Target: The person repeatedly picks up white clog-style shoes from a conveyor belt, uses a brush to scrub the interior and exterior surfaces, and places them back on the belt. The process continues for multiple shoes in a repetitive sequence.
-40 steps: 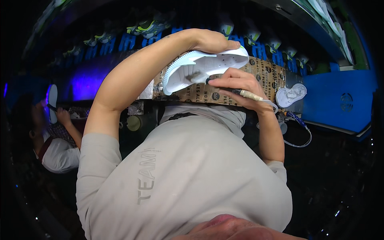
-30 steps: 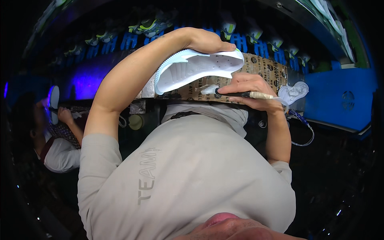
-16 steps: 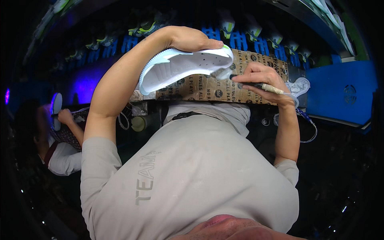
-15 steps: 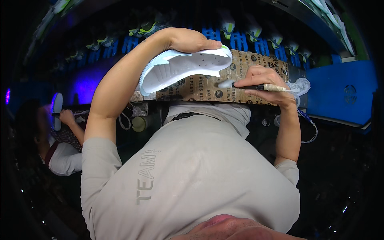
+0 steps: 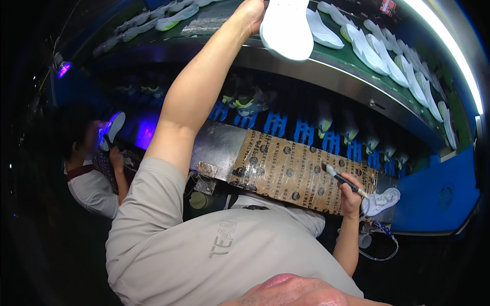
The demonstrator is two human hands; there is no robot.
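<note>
My left hand (image 5: 252,16) reaches up to the top edge of the view, on the left side of a white shoe sole (image 5: 287,31) that it grips; part of the hand and of the sole is cut off there. Lower right, my right hand (image 5: 350,195) is closed round the dark handle of a brush (image 5: 338,176). The pale bristles point up and left over a bench (image 5: 286,168) covered with printed brown paper under clear film. Beside that hand, at the bench's right end, lies another white sole-shaped piece (image 5: 382,201).
Several soles (image 5: 375,48) stand on a raised green belt (image 5: 360,76) with a metal edge. Below it, shoe uppers (image 5: 249,104) sit by blue racks (image 5: 275,124). A blue panel (image 5: 434,196) bounds the right. At left a co-worker (image 5: 94,178) holds a sole and a brush near purple light.
My left hand has carried the sole from above the bench up to the raised belt, turning it over. My right hand still holds the brush, now with its tip tilted upward. The view has shifted.
</note>
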